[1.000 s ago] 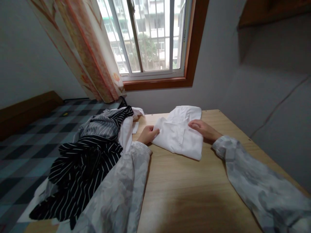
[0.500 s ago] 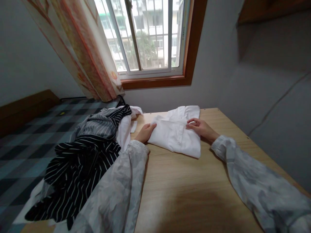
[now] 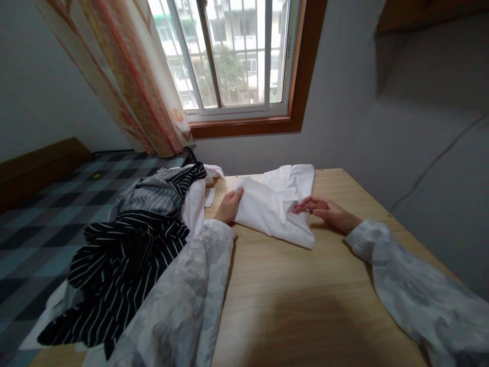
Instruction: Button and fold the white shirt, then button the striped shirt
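A white garment, possibly a shirt [image 3: 267, 206], lies folded on the wooden table [image 3: 275, 290] near its far edge. My left hand [image 3: 229, 205] grips the garment's left edge, thumb on top and the other fingers hidden beneath the cloth. Over the right part of the garment, my right hand [image 3: 326, 210] has its fingers stretched out, the tips at or just above the cloth. Nothing shows in that hand.
On the left, a heap of clothes holds a black garment with white stripes [image 3: 141, 250] and some white cloth [image 3: 195, 204]. A checked bed [image 3: 38, 234] stands beyond it. A small white card [image 3: 209, 197] lies by the heap. Behind are a window [image 3: 240, 61] and a curtain [image 3: 141, 76].
My right hand has shifted slightly right and its fingers have straightened. My left hand stays on the garment's left edge.
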Available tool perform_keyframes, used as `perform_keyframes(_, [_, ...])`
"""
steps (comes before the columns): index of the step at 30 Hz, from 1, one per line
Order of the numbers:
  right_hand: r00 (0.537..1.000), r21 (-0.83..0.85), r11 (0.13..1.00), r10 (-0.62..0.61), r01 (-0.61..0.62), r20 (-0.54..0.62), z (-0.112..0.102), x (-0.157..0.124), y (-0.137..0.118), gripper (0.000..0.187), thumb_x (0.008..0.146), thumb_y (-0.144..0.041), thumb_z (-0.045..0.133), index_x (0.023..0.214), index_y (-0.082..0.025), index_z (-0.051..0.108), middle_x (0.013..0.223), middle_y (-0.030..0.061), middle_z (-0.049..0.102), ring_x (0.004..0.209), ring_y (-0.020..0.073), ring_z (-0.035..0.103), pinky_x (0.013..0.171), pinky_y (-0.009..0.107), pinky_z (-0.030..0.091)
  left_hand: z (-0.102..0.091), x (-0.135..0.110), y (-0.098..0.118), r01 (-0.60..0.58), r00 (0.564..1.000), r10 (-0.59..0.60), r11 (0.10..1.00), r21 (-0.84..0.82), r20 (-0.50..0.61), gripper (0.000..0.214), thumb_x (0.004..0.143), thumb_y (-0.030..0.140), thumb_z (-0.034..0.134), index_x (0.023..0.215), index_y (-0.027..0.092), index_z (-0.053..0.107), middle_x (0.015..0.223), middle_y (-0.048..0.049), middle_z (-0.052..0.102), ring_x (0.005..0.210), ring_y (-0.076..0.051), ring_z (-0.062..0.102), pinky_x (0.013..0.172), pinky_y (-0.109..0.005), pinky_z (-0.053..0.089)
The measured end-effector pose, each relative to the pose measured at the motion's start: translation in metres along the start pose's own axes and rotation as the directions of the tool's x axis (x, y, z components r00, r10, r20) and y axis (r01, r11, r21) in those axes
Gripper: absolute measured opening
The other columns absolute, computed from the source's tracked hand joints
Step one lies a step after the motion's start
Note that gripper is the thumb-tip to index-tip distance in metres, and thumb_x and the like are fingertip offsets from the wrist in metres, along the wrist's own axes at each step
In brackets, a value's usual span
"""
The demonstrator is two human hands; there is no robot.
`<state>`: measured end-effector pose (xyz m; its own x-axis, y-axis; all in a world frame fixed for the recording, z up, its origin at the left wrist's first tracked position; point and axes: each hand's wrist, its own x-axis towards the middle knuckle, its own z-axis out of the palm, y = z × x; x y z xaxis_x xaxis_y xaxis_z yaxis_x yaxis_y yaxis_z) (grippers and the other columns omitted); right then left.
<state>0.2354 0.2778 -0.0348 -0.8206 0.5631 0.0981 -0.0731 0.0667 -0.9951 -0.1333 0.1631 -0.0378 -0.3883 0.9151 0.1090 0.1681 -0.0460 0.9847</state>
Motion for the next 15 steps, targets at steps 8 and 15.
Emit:
perform_keyframes(8, [0.976, -0.33, 0.93, -0.2, 0.163, -0.081, 0.004, -0.007, 0.009, 0.06, 0.104, -0.079, 0.058, 0.1, -0.026, 0.084, 0.114, 0.0116, 0.076, 0.113, 0.0326, 0.07, 0.105, 0.044, 0.055, 0.001, 0.003, 0.003, -0.018, 0.997, 0.023, 0.997, 0.081, -0.069, 0.066, 0.082, 0.085, 0.071, 0.082, 0.019, 0.07, 0.082, -0.0069, 0.073, 0.085, -0.027, 0.064, 0.078, -0.037, 0.048])
perform_keyframes(15, [0.968, -0.488, 0.857, -0.236, 0.165, -0.088, 0.029, 0.001, 0.008, 0.05, 0.083, -0.07, 0.093, 0.106, -0.026, 0.086, 0.112, 0.01, 0.083, 0.109, 0.034, 0.073, 0.102, 0.046, 0.059, 0.001, 0.003, 0.002, 0.011, 0.996, -0.004, 0.997, 0.08, -0.084, 0.061, 0.083, 0.079, 0.071, 0.083, 0.018, 0.072, 0.077, -0.0059, 0.071, 0.08, -0.027, 0.064, 0.075, -0.037, 0.048])
